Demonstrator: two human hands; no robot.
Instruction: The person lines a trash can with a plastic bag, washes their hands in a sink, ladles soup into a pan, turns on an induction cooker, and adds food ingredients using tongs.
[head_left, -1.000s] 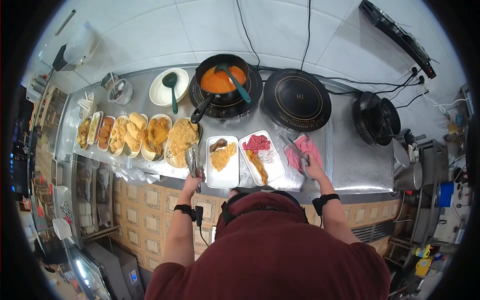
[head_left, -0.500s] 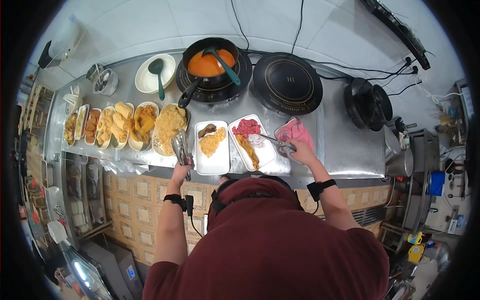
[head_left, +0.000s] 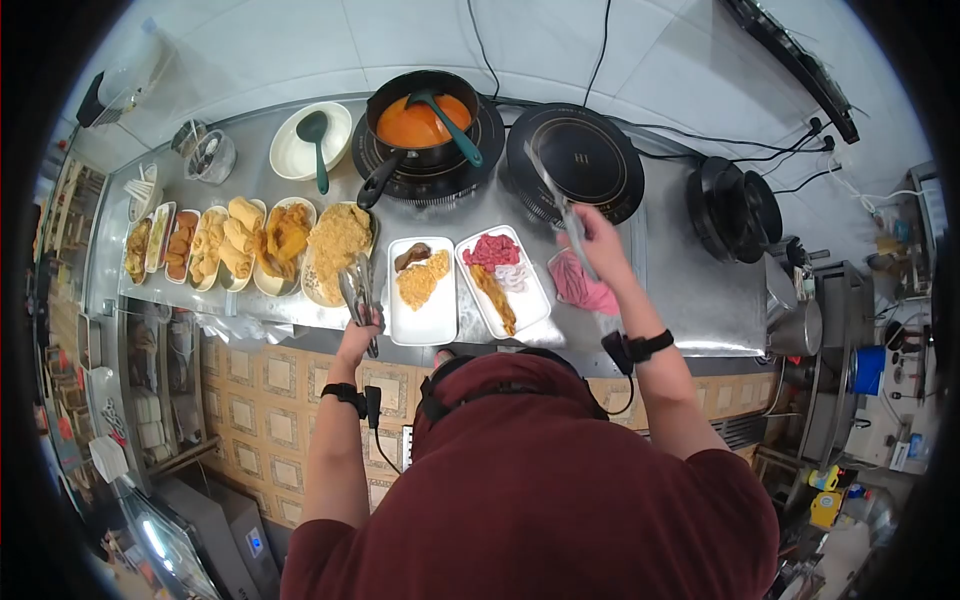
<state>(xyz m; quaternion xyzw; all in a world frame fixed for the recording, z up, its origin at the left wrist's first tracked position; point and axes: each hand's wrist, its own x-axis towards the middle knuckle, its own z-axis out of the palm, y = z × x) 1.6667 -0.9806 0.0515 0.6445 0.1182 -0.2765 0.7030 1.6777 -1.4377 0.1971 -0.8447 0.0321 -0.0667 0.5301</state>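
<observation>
My left hand [head_left: 364,333] is closed round metal tongs [head_left: 357,285], whose tips rest close to the large crumb-coated fried piece [head_left: 338,238] on a tray. My right hand [head_left: 603,245] grips another pair of metal tongs [head_left: 556,190], raised and blurred by motion, near the right black induction cooker [head_left: 577,165]. Under this hand lies a pink cloth [head_left: 584,284]. Between my hands are two white trays. The left tray [head_left: 420,325] holds yellow crumbly food [head_left: 424,282] and a brown piece. On the right tray [head_left: 535,312] are pink shreds [head_left: 492,252], pale onion-like slices and a browned strip.
A pan of orange sauce [head_left: 410,125] with a green ladle stands on the left cooker. Behind the fried-food dishes [head_left: 284,240] is a white bowl [head_left: 330,125] with a green spoon. Stacked black pans [head_left: 735,210] stand right, and cables run along the wall.
My right hand has lifted its tongs away from the right tray, up and back toward the right cooker. My left hand has barely moved.
</observation>
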